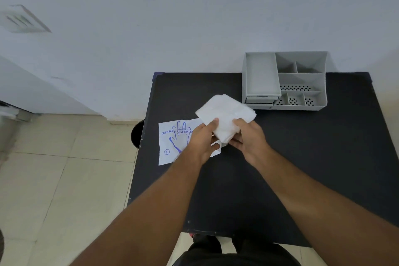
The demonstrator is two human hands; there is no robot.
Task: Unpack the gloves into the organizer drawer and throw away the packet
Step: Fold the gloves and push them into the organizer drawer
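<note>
A folded stack of clear white gloves (225, 112) is held up above the black table (280, 168) between both hands. My left hand (201, 139) grips its lower left edge with the thumb on top. My right hand (248, 136) grips its lower right edge. The flat white packet (172, 142), printed with a blue hand outline, lies on the table under my left hand. The grey organizer (302, 81) stands at the table's back right; its drawer (260, 76) is pulled out and holds nothing.
A black round bin (137, 134) stands on the tiled floor just left of the table, mostly hidden by the table's edge. A white wall rises right behind the table. My legs show below the table's near edge.
</note>
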